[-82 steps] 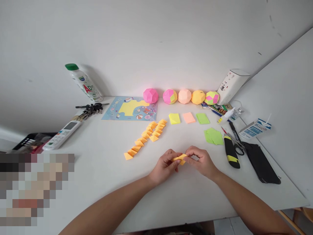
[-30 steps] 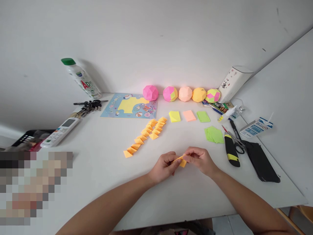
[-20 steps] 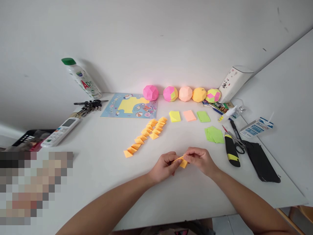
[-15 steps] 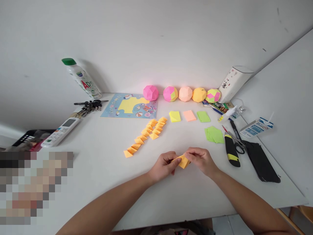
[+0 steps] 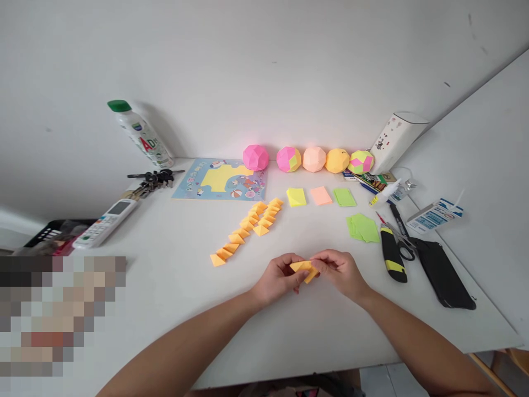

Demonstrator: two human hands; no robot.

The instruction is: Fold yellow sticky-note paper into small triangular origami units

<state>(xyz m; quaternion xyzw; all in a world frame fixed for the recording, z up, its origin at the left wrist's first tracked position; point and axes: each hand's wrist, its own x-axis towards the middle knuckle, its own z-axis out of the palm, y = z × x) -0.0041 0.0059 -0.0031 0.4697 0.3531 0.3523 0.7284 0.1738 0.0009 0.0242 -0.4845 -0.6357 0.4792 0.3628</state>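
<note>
1. Pinching the folded orange paper (image 5: pixel 301 266), my left fingers (image 5: pixel 288 259) are narrowed on its left part.
2. My right fingers (image 5: pixel 328 255) grip its right end.
3. The paper is between both grips, over the desk (image 5: pixel 165 298).
4. Two rows of orange folded units (image 5: pixel 237 239) lie beyond, leftward; loose green sheets (image 5: pixel 363 228) lie beyond, rightward.

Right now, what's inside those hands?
Folded orange paper, held by the left hand and right hand. They cover part of it, so its whole shape can't be seen.
</note>
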